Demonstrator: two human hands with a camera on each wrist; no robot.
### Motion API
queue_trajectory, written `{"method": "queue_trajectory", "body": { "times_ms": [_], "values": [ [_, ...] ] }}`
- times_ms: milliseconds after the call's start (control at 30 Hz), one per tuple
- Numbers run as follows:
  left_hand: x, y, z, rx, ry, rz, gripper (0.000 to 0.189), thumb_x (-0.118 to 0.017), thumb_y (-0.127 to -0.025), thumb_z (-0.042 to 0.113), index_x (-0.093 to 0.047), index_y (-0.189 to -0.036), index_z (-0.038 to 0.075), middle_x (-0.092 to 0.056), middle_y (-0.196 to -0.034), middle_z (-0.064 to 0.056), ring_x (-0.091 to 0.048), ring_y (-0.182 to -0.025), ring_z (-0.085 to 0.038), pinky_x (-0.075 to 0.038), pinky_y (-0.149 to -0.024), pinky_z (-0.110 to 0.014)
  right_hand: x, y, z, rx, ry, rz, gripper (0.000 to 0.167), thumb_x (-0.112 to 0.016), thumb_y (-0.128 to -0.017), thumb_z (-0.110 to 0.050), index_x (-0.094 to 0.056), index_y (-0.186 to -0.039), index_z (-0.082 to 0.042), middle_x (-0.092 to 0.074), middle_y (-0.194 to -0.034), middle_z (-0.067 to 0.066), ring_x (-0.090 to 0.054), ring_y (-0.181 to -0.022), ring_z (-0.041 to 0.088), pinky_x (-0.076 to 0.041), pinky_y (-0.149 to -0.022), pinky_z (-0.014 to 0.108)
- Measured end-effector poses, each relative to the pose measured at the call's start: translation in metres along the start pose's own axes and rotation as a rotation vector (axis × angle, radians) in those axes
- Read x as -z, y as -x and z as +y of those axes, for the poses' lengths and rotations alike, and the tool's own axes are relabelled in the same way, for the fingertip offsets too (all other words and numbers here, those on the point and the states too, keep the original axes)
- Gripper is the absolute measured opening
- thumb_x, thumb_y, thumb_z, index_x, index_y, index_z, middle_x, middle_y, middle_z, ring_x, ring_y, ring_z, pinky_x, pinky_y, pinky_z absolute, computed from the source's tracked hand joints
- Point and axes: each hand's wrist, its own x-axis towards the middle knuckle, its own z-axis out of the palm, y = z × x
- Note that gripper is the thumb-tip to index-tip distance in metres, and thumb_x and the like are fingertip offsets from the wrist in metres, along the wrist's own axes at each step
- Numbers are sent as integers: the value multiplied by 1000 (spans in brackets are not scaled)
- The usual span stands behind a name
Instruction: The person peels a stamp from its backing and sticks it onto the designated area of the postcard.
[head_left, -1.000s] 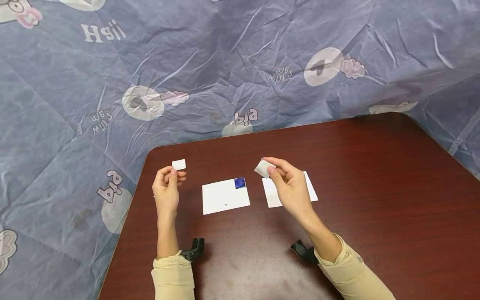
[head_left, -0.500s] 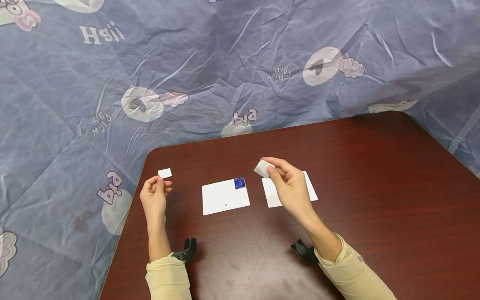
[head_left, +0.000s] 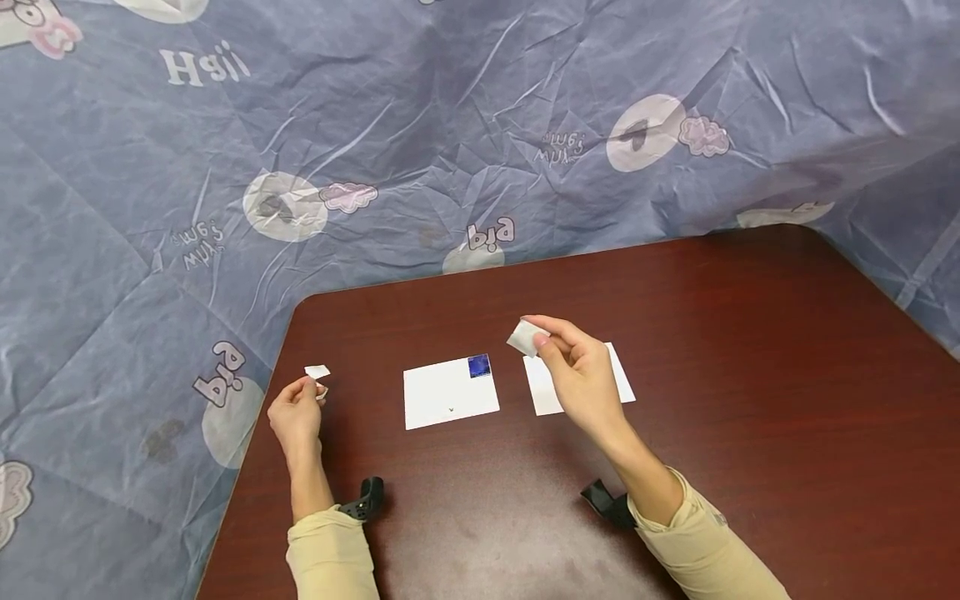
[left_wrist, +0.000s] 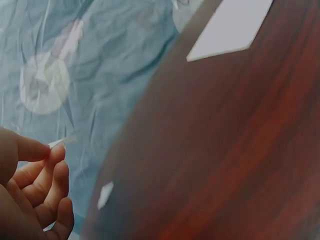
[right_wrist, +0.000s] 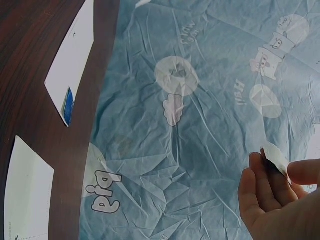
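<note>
My left hand (head_left: pixel 297 414) is over the table's left side, pinching a small white paper slip (head_left: pixel 317 371) between thumb and fingertips. In the left wrist view the slip (left_wrist: pixel 62 142) shows nearly edge-on. Just beyond those fingers, another small white scrap (left_wrist: pixel 105 195) lies by the table edge. My right hand (head_left: pixel 588 379) pinches a stamp (head_left: pixel 528 337), its pale back facing the head camera. The right wrist view shows its toothed edge and dark underside. A white card (head_left: pixel 442 400) with a blue stamp (head_left: pixel 479 366) lies between the hands. My right hand partly covers a second white card (head_left: pixel 621 379).
The dark red-brown table (head_left: pixel 750 375) has a rounded left back corner. A blue-grey printed cloth (head_left: pixel 420 125) hangs behind it and along its left side. Black wrist camera mounts (head_left: pixel 367 500) stick out inward from both sleeves.
My left hand has moved left and then toward me and lower, carrying the paper slip, which has tipped flatter. The right hand with the stamp has stayed in place.
</note>
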Motion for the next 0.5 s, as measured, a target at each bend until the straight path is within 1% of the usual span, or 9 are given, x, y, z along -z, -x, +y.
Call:
{"method": "queue_trajectory", "body": {
  "times_ms": [67,100,167,200,267,333,367,433,500],
  "values": [
    [3,-3,-6,11,-39,3,25,-55,-96,9,-62,-113,-8,-65,-69,8,-60,-58,-2,-47,-58,-15,-1,1,0,-8,5,1,23,-55,-95,-1,-66,-115,1,-70,-87,17,-61,-77,18,-46,-69,23],
    [5,-4,-9,13,-69,8,25,-55,-96,9,-63,-113,-7,-65,-69,8,-60,-58,-2,-46,-58,-15,-1,1,0,-11,9,2,22,-55,-95,-1,-66,-115,1,-70,-87,17,-61,-77,15,-46,-70,23],
    [6,-5,-14,8,-141,18,25,-55,-96,11,-65,-112,-5,-66,-70,8,-59,-57,1,-45,-60,-16,-1,1,1,-16,6,1,22,-55,-95,-1,-65,-115,1,-70,-88,17,-61,-78,15,-46,-71,23],
    [7,-5,-16,8,-181,22,25,-54,-96,13,-66,-112,-3,-66,-71,8,-58,-57,2,-44,-63,-19,-1,1,1,-16,3,1,22,-54,-95,0,-65,-115,1,-70,-88,17,-62,-78,16,-47,-71,23],
    [6,-6,-20,0,-245,33,25,-54,-95,15,-68,-110,0,-67,-72,8,-58,-60,0,-44,-71,-27,-2,1,1,-14,2,1,23,-55,-95,0,-66,-115,0,-70,-88,17,-62,-78,18,-47,-71,25],
    [5,-7,-23,-5,-300,50,25,-54,-95,17,-69,-109,4,-69,-75,8,-61,-68,-8,-42,-77,-37,-2,0,2,-12,-2,1,23,-55,-94,1,-66,-114,0,-70,-88,17,-62,-78,20,-47,-71,25],
    [5,-7,-24,-5,-318,60,25,-54,-94,18,-70,-109,5,-69,-76,5,-63,-75,-14,-42,-80,-42,-2,0,2,-9,1,1,23,-55,-95,1,-66,-114,0,-70,-88,17,-62,-78,19,-47,-71,25],
    [4,-7,-25,-4,-346,89,25,-54,-94,19,-70,-107,6,-71,-82,-1,-62,-89,-27,-40,-84,-49,-2,0,2,-7,7,3,23,-55,-95,1,-66,-114,0,-70,-87,17,-62,-78,18,-47,-70,24],
    [4,-6,-25,-2,-369,119,25,-53,-93,19,-70,-107,6,-71,-91,-9,-59,-99,-37,-40,-86,-53,-2,0,2,-6,8,0,22,-55,-95,1,-66,-114,0,-70,-88,17,-61,-77,17,-46,-70,23]
  ]
}}
